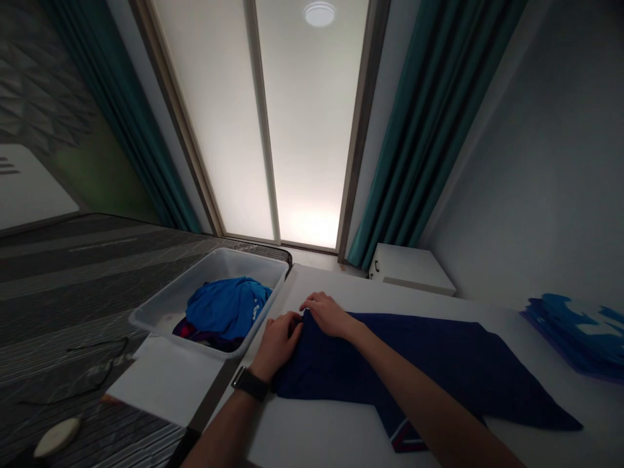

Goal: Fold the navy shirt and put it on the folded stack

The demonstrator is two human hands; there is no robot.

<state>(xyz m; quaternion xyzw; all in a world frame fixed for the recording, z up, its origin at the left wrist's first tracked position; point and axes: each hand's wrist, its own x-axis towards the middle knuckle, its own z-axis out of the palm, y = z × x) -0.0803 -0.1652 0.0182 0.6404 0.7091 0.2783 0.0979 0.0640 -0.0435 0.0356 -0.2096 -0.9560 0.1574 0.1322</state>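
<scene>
A dark navy garment [439, 367] lies spread on a white table [316, 435]. My left hand [279, 343], with a dark watch on its wrist, curls its fingers over the garment's left edge. My right hand [327, 312] rests on the same upper-left corner, fingers bent and pressed on the cloth. The two hands sit close together, almost touching.
A grey plastic bin [160, 311] holding a bright blue garment [227, 309] and darker clothes stands left of the table on a dark striped bed. Folded blue clothes [575, 331] are stacked at the right edge. A white cabinet [414, 268], teal curtains and a window lie behind.
</scene>
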